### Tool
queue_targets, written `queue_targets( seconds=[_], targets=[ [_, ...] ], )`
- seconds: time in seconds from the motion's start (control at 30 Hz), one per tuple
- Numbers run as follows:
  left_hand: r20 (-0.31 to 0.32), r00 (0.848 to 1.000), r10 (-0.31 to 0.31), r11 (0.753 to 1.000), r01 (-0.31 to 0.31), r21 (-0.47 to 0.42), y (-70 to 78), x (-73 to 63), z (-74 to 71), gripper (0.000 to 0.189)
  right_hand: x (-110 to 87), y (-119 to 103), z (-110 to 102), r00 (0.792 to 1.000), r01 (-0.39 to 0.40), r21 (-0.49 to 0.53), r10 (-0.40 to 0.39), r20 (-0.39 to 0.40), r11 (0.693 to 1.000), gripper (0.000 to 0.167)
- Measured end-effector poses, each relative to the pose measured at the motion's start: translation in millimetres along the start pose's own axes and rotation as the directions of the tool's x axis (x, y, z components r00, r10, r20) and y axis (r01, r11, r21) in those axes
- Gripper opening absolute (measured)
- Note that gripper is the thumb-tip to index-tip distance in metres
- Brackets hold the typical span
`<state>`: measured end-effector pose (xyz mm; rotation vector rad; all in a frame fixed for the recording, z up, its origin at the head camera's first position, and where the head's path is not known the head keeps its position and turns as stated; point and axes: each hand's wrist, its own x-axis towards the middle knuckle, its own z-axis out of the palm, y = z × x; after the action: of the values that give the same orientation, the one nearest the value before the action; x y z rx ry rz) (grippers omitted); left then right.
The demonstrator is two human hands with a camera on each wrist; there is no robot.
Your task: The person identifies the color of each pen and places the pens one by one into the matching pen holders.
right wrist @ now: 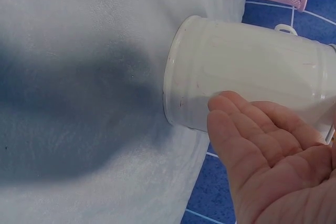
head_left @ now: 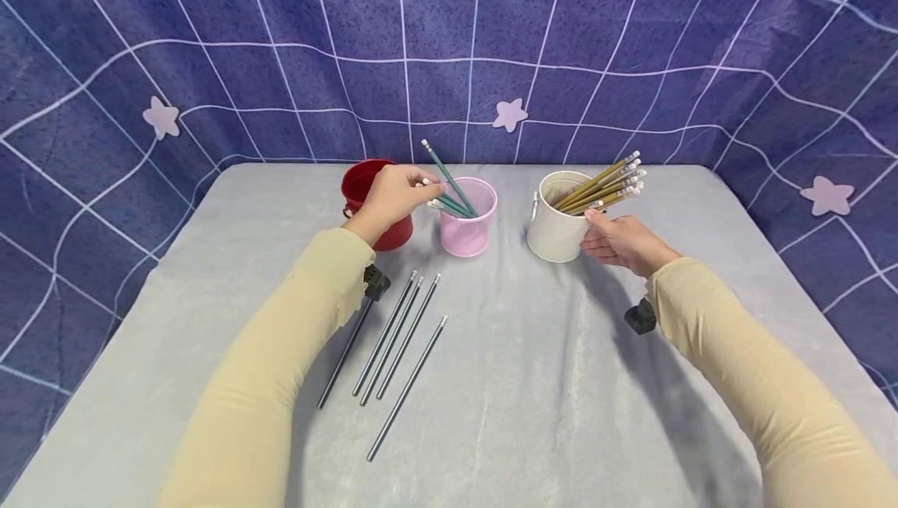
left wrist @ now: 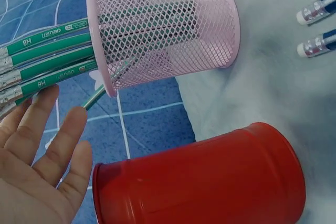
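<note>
In the head view my left hand (head_left: 396,195) is at the mouth of a pink mesh pencil cup (head_left: 466,239), its thumb and forefinger at the eraser ends of several green pencils (left wrist: 50,59). The pencils lean out of the cup towards it; the left wrist view shows the other fingers loosely spread below them. One more green pencil (head_left: 440,164) stands at another slant. My right hand (head_left: 624,241) rests against the side of a white bucket (head_left: 554,237), fingers fairly straight, thumb near the rim. Several yellow pencils (head_left: 603,185) lean rightward out of this bucket.
A red bucket (head_left: 394,237) stands left of the pink cup, partly behind my left hand. Several dark grey pencils (head_left: 407,387) with white erasers lie on the pale cloth-covered table (head_left: 519,383). A blue gridded curtain (head_left: 449,33) with star shapes hangs behind.
</note>
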<state>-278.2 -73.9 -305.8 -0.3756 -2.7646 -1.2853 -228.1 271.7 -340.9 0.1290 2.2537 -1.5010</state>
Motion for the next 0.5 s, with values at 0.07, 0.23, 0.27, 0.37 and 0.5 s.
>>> queue_targets(
  seconds=[0.07, 0.23, 0.27, 0.37, 0.5],
  targets=[
    [-0.008, 1.000, 0.002, 1.000, -0.002, -0.011, -1.1, -1.9, -2.1, 0.027, -0.4, -0.3, 0.1, 1.000, 0.001, -0.003, -0.001, 0.003, 1.000, 0.076],
    [-0.053, 0.998, 0.022, 0.998, -0.025, -0.060, -2.1, -8.8, -10.2, 0.025, -0.9, -0.7, -0.4, 1.000, -0.002, -0.014, 0.002, 0.003, 1.000, 0.078],
    [-0.058, 0.998, 0.023, 0.998, -0.027, -0.065, -2.2, -10.3, -11.9, 0.025, -0.9, -0.7, -0.6, 1.000, -0.002, -0.016, 0.002, 0.003, 1.000, 0.078],
    [-0.055, 0.998, 0.011, 0.997, -0.015, -0.080, -3.6, -14.7, -15.9, 0.026, -0.5, -0.6, -0.4, 1.000, -0.009, -0.019, 0.009, -0.001, 1.000, 0.079],
    [-0.030, 0.999, -0.011, 0.997, 0.009, -0.082, -6.6, -22.2, -20.8, 0.027, -0.3, -0.1, 0.4, 1.000, -0.007, -0.017, 0.007, 0.006, 1.000, 0.079]
  ],
)
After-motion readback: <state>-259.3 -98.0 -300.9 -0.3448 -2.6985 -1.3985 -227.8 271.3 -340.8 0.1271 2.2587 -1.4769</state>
